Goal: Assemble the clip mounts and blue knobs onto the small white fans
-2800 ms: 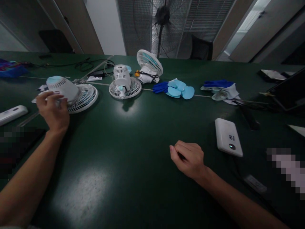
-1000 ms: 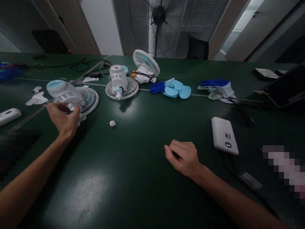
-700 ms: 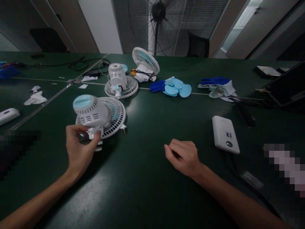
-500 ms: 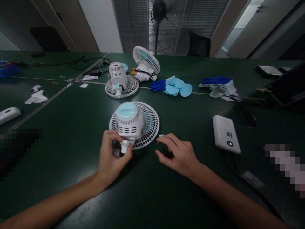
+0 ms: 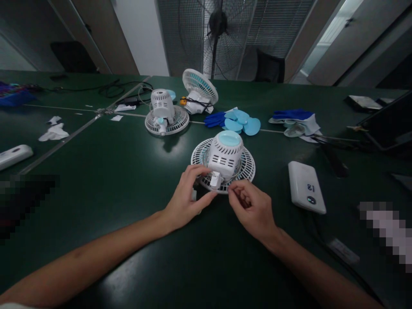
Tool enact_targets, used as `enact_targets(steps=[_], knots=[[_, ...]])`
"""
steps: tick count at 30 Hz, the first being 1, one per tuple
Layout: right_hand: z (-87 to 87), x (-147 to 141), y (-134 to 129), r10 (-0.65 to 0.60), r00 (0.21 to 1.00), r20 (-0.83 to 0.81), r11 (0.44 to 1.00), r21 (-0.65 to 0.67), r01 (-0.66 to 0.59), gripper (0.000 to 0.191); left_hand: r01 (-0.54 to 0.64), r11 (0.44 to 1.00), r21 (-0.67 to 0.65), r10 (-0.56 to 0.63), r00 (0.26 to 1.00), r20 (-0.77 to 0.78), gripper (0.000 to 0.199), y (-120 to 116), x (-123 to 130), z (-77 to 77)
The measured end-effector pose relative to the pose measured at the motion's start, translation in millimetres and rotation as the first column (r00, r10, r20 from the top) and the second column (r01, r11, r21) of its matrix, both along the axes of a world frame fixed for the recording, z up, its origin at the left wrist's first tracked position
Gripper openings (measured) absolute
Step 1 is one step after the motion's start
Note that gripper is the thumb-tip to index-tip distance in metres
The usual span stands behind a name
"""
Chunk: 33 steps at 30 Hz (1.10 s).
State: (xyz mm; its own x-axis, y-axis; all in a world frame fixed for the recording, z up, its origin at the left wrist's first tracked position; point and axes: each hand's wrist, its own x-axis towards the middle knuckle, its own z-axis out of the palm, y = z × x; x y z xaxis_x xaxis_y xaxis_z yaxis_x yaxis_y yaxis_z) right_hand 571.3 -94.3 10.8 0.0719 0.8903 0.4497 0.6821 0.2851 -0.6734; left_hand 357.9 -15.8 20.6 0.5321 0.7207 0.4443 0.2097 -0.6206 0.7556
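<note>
A white fan (image 5: 225,156) lies face down on its round grille, its motor housing with a pale blue cap pointing up. At the near side of the housing is a short white neck piece (image 5: 215,180). My left hand (image 5: 188,195) curls around this neck piece, index finger above and thumb below. A small whitish part (image 5: 194,195) shows at its palm; I cannot tell whether it belongs to the fan. My right hand (image 5: 251,206) is closed in a pinch beside the neck, at the grille's near edge. Whatever sits between its fingertips is hidden.
Farther back lie a second face-down fan (image 5: 162,107), a tilted fan (image 5: 199,90), pale blue fan blades (image 5: 241,121) and blue gloves (image 5: 294,118). A white device marked 81 (image 5: 307,186) is on the right. Paper scraps (image 5: 53,132) lie left.
The fan has shifted right in view, with my left hand along with it. My right hand, which held a small white piece with a thin tip, has come close to the neck and closed further.
</note>
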Motion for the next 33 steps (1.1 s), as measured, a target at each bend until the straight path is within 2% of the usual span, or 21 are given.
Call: enact_targets(steps=[2,4,5,7,10,12,14,16,17,18,20,22,24,26,30,31,33], knots=[[1.3,-0.3,-4.5,0.115,0.993,0.015,0.993,0.039,-0.116,0.004,0.023,0.999,0.038,-0.022,0.999,-0.045,0.048,-3.7,-18.3,1.2],[2.3,-0.9,-8.1,0.179,0.982,0.066,0.977,0.102,-0.185,0.005,0.058,0.988,0.147,-0.033,0.986,-0.164,0.046,-6.1,-32.7,1.0],[2.5,-1.3,-8.9,0.168,0.981,0.102,0.975,0.133,-0.181,0.006,0.088,0.973,0.213,-0.031,0.966,-0.258,0.043,-6.3,-37.6,0.4],[1.7,-2.3,-8.1,0.071,0.980,0.184,0.983,0.154,-0.100,0.006,0.176,0.938,0.298,-0.025,0.893,-0.449,0.035,-4.9,-43.0,-1.6],[-1.3,-3.7,-3.7,-0.047,0.944,0.325,0.996,0.082,0.021,0.010,0.255,0.920,0.298,-0.040,0.816,-0.576,0.026,0.4,-43.3,-5.0],[-3.3,-4.2,-2.3,0.006,0.922,0.388,1.000,0.015,-0.013,0.010,0.267,0.922,0.279,-0.073,0.831,-0.551,0.026,3.5,-42.5,-6.6],[-3.9,-4.3,-3.9,0.162,0.904,0.395,0.986,-0.030,-0.164,0.008,0.278,0.917,0.284,-0.116,0.870,-0.479,0.029,4.2,-42.9,-6.9],[-2.8,-4.2,-7.6,0.311,0.876,0.369,0.942,0.000,-0.334,0.007,0.272,0.906,0.323,-0.139,0.914,-0.381,0.036,2.4,-44.2,-6.0],[-1.8,-4.2,-9.5,0.343,0.872,0.351,0.922,0.054,-0.384,0.007,0.264,0.901,0.345,-0.144,0.930,-0.338,0.041,1.0,-44.9,-5.2],[-0.6,-4.3,-11.1,0.335,0.881,0.334,0.913,0.117,-0.391,0.007,0.254,0.896,0.365,-0.144,0.942,-0.302,0.046,-0.4,-45.6,-4.3],[1.3,-4.7,-12.0,0.211,0.924,0.319,0.934,0.211,-0.287,0.006,0.227,0.888,0.400,-0.127,0.957,-0.262,0.049,-1.9,-46.4,-2.8],[1.7,-5.3,-10.1,0.053,0.931,0.361,0.974,0.188,-0.129,0.005,0.199,0.888,0.416,-0.104,0.965,-0.240,0.040,-1.2,-47.0,-2.5],[0.5,-6.2,-7.0,-0.012,0.895,0.446,0.996,0.089,-0.031,0.007,0.178,0.907,0.381,-0.097,0.970,-0.223,0.032,1.2,-47.8,-3.9],[-1.4,-7.5,-5.1,0.056,0.868,0.494,0.998,-0.001,-0.064,0.010,0.164,0.942,0.294,-0.104,0.973,-0.208,0.035,3.9,-48.6,-6.2],[-2.5,-10.2,-7.6,0.314,0.808,0.500,0.942,-0.053,-0.333,0.014,0.110,0.980,0.168,-0.082,0.983,-0.163,0.045,6.6,-48.1,-8.2],[-2.0,-10.7,-8.9,0.333,0.807,0.488,0.930,-0.031,-0.365,0.014,0.099,0.982,0.159,-0.076,0.987,-0.144,0.045,6.6,-47.2,-7.8],[-0.6,-11.1,-10.7,0.287,0.837,0.465,0.939,0.037,-0.343,0.015,0.090,0.986,0.138,-0.076,0.991,-0.106,0.040,6.0,-45.3,-6.4]])
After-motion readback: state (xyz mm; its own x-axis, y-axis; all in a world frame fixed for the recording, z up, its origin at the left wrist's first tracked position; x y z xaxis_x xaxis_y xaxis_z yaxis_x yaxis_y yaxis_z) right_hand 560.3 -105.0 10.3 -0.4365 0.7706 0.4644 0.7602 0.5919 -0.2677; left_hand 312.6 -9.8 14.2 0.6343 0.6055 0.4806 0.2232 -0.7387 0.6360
